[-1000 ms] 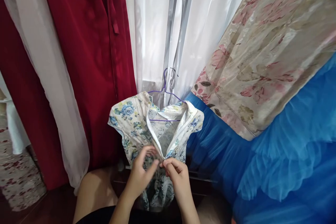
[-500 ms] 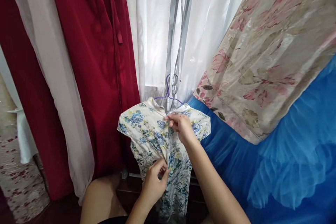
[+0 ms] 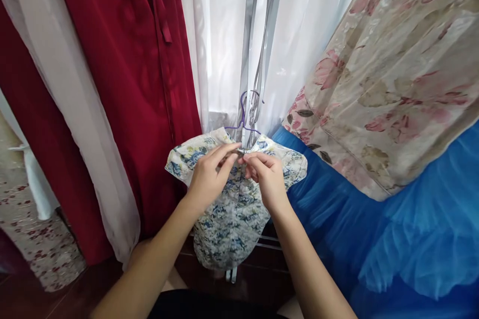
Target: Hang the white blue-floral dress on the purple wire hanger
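A small white dress with a blue flower print (image 3: pixel 234 219) hangs on a purple wire hanger (image 3: pixel 242 112), which hooks onto a metal rail piece in front of a white curtain. My left hand (image 3: pixel 207 177) and my right hand (image 3: pixel 266 175) meet at the dress's collar. Both pinch the fabric at the neck opening, fingertips almost touching. The front of the dress is closed from the collar down.
A dark red garment (image 3: pixel 123 70) and a sheer white one (image 3: pixel 71 109) hang at the left. At the right hang a floral satin fabric (image 3: pixel 392 75) and a blue tulle skirt (image 3: pixel 392 229). A dark wooden floor (image 3: pixel 52 299) lies below.
The dress front, open a second ago, is now closed. My right hand went up to the collar first, then my left hand rose from the waist to join it.
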Motion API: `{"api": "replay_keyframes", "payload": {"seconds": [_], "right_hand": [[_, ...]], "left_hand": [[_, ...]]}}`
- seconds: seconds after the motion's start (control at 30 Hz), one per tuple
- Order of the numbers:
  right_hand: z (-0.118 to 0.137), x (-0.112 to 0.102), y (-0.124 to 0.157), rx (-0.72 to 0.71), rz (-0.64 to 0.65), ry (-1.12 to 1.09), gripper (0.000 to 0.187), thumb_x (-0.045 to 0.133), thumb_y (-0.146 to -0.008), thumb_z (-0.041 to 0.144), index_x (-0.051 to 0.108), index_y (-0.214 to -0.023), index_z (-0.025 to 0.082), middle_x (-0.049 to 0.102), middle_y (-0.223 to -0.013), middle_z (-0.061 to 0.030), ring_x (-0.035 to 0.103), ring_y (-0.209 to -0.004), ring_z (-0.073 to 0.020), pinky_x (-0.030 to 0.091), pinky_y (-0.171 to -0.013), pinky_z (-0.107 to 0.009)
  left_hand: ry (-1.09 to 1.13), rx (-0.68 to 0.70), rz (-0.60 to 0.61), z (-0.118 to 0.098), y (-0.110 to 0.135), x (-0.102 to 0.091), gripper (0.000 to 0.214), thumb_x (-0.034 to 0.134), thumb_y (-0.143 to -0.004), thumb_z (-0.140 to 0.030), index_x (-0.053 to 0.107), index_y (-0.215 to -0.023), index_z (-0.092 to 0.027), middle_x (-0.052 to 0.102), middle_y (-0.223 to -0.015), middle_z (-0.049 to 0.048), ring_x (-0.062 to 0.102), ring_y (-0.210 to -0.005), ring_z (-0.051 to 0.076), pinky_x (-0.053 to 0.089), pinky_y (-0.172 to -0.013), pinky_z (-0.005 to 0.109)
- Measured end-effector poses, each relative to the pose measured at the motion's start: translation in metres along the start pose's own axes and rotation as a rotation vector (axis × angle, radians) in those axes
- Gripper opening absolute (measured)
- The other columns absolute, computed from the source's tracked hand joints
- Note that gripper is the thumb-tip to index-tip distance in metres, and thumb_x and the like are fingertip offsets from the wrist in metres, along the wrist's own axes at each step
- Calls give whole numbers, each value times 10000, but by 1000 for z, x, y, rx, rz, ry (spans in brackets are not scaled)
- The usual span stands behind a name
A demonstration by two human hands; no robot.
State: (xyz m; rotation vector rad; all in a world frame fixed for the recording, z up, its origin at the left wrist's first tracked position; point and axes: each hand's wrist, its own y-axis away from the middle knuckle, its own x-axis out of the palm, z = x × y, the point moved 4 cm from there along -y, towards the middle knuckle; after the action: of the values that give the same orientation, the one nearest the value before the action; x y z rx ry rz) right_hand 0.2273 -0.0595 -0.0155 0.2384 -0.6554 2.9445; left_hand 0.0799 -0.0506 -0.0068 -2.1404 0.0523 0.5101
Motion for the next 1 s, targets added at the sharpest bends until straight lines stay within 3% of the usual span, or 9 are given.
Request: {"api": "replay_keyframes", "payload": {"seconds": [0.1, 0.23, 0.33, 0.4, 0.5, 0.63, 0.8, 0.9, 1.0], "right_hand": [[-2, 0, -6, -79, 2, 63, 234, 631, -828, 325, 715, -677, 166, 492, -503, 42, 406, -501, -107, 294, -526, -258], [-32, -6, -6, -35, -36, 181, 279, 636, -791, 345, 667, -578, 166, 460, -495, 40, 376, -511, -112, 271, -523, -263], [-55, -8, 11, 34, 3, 179, 279, 618, -781, 338, 676, -570, 165, 475, -490, 33, 379, -511, -117, 272, -523, -263], [-61, -6, 24, 73, 38, 141, 267, 613, -782, 327, 696, -592, 160, 479, -492, 32, 366, -507, -114, 262, -520, -261], [-60, 2, 38, 128, 78, 78, 254, 624, -778, 322, 715, -608, 157, 480, -494, 31, 348, -500, -109, 248, -513, -261], [-73, 1, 60, 215, -28, -69, 273, 637, -777, 349, 687, -585, 162, 422, -453, 44, 309, -463, -102, 205, -482, -256], [-137, -43, 128, 293, -467, -140, 332, 643, -823, 462, 610, -633, 191, 424, -511, 43, 295, -466, -107, 190, -477, -252], [-157, -56, 158, 391, -265, 74, 325, 642, -813, 388, 568, -568, 189, 426, -500, 32, 349, -484, -124, 258, -503, -264], [-136, -58, 163, 338, -90, 279, 49, 673, -751, 227, 677, -750, 178, 605, -703, -10, 533, -661, -183, 415, -643, -286]], "left_hand": [[-109, 130, -15, -22, -23, 3, 183, 510, -1020, -251, 667, -957, -182, 663, -925, 37, 612, -896, 182, 468, -855, 310], [-78, 124, -307, -23, -33, -24, 154, 534, -1019, -280, 637, -993, -169, 656, -939, 37, 615, -912, 168, 477, -850, 284], [75, -54, -582, 20, -39, -69, 141, 582, -995, -278, 653, -985, -157, 649, -905, 22, 608, -852, 139, 476, -796, 234], [309, -304, -761, 66, -35, -95, 98, 599, -973, -202, 652, -907, -153, 623, -824, -4, 588, -770, 109, 465, -752, 199], [730, -762, -912, 125, -8, -98, 254, 492, -986, -106, 558, -744, -152, 534, -679, -32, 532, -609, 78, 462, -687, 186], [842, -1004, -822, 140, 63, -53, 285, 516, -901, -44, 484, -641, -159, 517, -592, -14, 521, -534, 102, 478, -639, 227], [924, -1072, -718, 113, 155, 14, 28, 627, -880, -162, 634, -853, -158, 700, -846, 53, 680, -803, 166, 527, -780, 269], [894, -933, -481, 79, 161, 35, 233, 727, -857, -353, 668, -1000, -179, 712, -966, 51, 668, -929, 196, 508, -842, 267], [766, -765, -212, 37, 148, 46, 281, 663, -917, -448, 670, -1036, -193, 682, -943, 38, 633, -903, 198, 484, -810, 258]]}}
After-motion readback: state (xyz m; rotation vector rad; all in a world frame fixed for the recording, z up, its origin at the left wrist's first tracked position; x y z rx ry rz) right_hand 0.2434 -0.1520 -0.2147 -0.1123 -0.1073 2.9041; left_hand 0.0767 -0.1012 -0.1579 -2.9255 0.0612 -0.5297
